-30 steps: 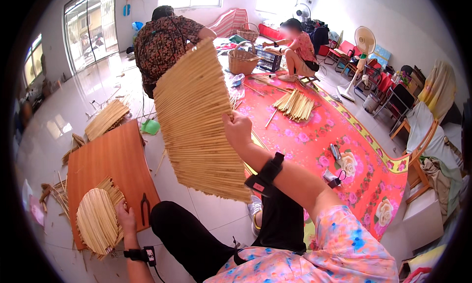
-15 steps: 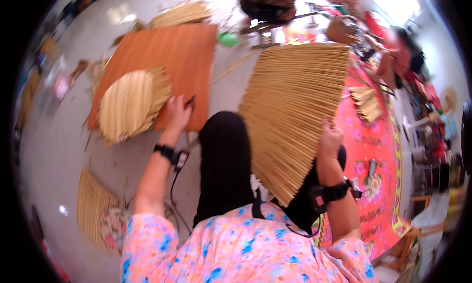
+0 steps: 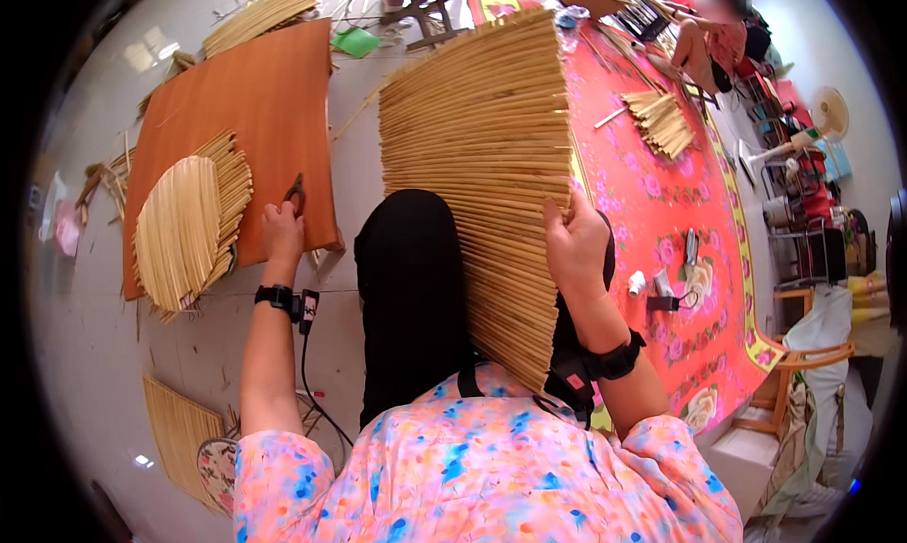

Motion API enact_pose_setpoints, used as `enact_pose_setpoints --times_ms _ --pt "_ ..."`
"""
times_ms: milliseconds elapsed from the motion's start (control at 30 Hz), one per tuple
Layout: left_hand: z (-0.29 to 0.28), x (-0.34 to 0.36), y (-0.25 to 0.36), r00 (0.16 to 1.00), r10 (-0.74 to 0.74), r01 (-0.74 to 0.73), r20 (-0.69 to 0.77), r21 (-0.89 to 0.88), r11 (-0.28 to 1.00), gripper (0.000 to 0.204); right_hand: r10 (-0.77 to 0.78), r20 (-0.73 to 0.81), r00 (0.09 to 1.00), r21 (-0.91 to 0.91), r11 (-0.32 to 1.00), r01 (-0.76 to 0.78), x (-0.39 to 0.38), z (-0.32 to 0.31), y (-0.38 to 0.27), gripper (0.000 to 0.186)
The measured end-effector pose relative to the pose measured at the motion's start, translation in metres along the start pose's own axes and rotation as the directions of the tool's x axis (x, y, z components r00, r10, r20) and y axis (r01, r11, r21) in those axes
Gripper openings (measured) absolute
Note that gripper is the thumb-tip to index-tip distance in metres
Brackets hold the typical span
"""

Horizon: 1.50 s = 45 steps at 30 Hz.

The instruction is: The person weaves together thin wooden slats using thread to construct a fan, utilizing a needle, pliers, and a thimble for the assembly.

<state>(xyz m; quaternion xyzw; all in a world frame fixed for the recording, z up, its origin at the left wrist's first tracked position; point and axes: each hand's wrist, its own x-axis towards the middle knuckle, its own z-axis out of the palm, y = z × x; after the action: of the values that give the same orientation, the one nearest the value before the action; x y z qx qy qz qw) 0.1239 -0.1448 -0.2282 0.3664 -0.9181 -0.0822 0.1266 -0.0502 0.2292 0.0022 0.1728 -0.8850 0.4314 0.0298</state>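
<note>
My right hand (image 3: 573,236) grips the right edge of a large fan-shaped mat (image 3: 472,137) of ribbed yellow sticks, held over my dark-trousered knees. My left hand (image 3: 282,224) is at the front of a brown wooden board (image 3: 227,94), fingers curled at the lower end of a small dark cutting tool (image 3: 298,189). Left of that hand, a rounded piece of pale sticks (image 3: 179,227) lies on a rougher stick piece (image 3: 231,175).
A floral red mat (image 3: 680,335) holds stick bundles (image 3: 661,123) and small items. A co-worker (image 3: 718,38) sits back right. Chairs (image 3: 803,364) and a fan (image 3: 829,113) line the right. More stick pieces (image 3: 175,420) lie on the tiled floor (image 3: 104,335).
My view has tipped down. My right hand has lowered the large mat toward my lap. My left hand has left the rounded piece's edge and reached the dark tool.
</note>
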Motion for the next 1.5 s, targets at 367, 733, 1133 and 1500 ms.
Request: enact_pose_setpoints --times_ms 367,733,1133,1500 --pt "-0.133 -0.010 0.123 0.933 0.055 0.348 0.356 -0.852 -0.391 0.019 -0.036 0.101 0.994 -0.032 0.999 0.040 0.026 -0.009 0.008 0.031" --pt "-0.136 -0.091 0.261 0.913 0.387 0.078 0.129 -0.986 0.147 0.014 -0.167 0.050 0.985 -0.135 0.976 0.173 0.030 0.003 -0.008 0.043" --pt "-0.131 -0.098 0.289 0.935 0.342 -0.230 -0.098 -0.899 0.372 0.012 -0.092 0.041 0.995 -0.129 0.987 0.096 0.026 0.001 -0.012 0.048" --pt "-0.129 -0.096 0.302 0.939 0.340 -0.150 -0.054 -0.953 0.264 0.012 -0.168 0.036 0.985 -0.209 0.963 0.172 0.024 0.003 -0.015 0.038"
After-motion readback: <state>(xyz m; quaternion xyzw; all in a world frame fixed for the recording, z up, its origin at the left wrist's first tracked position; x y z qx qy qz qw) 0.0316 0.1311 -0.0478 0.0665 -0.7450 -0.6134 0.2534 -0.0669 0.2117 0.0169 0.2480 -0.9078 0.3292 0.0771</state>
